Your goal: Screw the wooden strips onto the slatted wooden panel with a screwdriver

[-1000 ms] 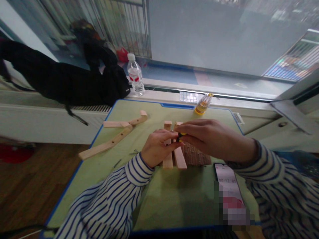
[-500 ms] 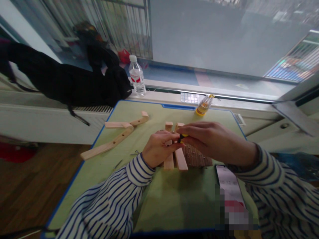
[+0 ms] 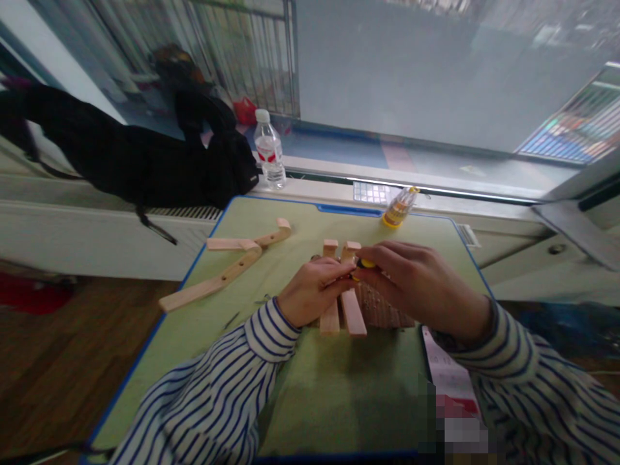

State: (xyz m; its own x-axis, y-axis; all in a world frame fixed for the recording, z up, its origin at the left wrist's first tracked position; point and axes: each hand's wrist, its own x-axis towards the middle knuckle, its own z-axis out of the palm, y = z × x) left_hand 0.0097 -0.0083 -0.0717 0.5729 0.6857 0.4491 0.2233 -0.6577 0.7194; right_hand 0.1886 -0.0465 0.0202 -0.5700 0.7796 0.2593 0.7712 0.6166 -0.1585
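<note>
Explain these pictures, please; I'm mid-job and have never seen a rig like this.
There's no machine: a person's bare hands are working, seen by one head-worn camera looking forward and down. The right hand grips a black-and-yellow handle; the left hand meets it, but what its fingertips pinch is unclear. Below are two wooden strips beside a brown piece. The green tabletop also bears hooked wooden pieces, a yellow-capped bottle and a phone.

Daylight falls from the window (image 3: 411, 77) at twelve o'clock. Shadow dims the table (image 3: 314, 403) around six; five is pixelated.
</note>
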